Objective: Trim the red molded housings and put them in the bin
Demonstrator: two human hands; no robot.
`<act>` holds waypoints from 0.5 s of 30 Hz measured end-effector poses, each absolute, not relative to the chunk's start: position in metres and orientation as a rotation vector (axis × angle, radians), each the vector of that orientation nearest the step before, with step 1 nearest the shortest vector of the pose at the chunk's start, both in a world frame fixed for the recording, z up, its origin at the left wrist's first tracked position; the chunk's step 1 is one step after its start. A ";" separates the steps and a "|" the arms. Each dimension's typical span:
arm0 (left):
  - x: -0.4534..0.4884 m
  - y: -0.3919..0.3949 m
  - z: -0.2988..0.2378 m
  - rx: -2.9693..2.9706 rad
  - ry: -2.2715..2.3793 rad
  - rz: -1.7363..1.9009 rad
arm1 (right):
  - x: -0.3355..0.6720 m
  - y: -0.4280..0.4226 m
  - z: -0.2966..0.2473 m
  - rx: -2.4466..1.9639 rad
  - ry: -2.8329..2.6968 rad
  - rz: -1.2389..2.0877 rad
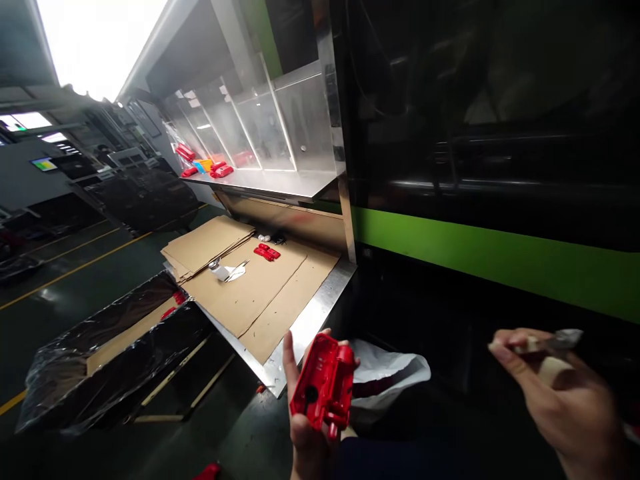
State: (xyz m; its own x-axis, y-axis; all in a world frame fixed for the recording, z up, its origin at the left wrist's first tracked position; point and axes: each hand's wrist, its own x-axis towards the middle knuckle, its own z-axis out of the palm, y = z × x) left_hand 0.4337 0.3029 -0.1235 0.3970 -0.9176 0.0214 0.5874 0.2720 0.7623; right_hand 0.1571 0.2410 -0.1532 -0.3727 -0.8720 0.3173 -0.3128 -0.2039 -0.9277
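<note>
A hollow red plastic housing [325,383] with a round dark hole rests in my left hand [301,430], its open inner side facing up. My fingers and thumb grip it from below and along its sides. At the right, apart from the housing, my right hand [565,393] is closed around a small tool [563,340] with a pale handle and a greyish end. Its exact kind is too blurred to make out. Just behind the housing is a white plastic bag [390,373] with its mouth open.
Cardboard sheets [210,243] cover the metal-edged table [320,313], where several red parts [267,252] and a small white item [220,270] lie. More red parts [221,170] sit on the shelf [280,183]. A plastic-lined box [120,340] stands at left; a dark-and-green machine [475,253] at right.
</note>
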 end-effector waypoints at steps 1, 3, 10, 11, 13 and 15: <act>0.432 0.303 -0.120 0.701 -0.473 -1.160 | 0.149 0.232 -0.154 -1.402 1.700 -1.570; 0.428 0.303 -0.117 0.618 -0.398 -1.292 | 0.139 0.217 -0.156 -1.525 1.945 -1.323; 0.422 0.296 -0.124 0.468 -0.246 -1.417 | 0.132 0.213 -0.186 -1.578 2.176 -0.768; 0.423 0.296 -0.123 0.464 -0.244 -1.429 | 0.131 0.216 -0.193 -1.589 2.149 -0.783; 0.424 0.297 -0.121 0.465 -0.237 -1.457 | 0.130 0.221 -0.204 -1.607 2.077 -0.804; 0.424 0.296 -0.118 0.450 -0.246 -1.495 | 0.128 0.225 -0.209 -1.584 2.053 -0.767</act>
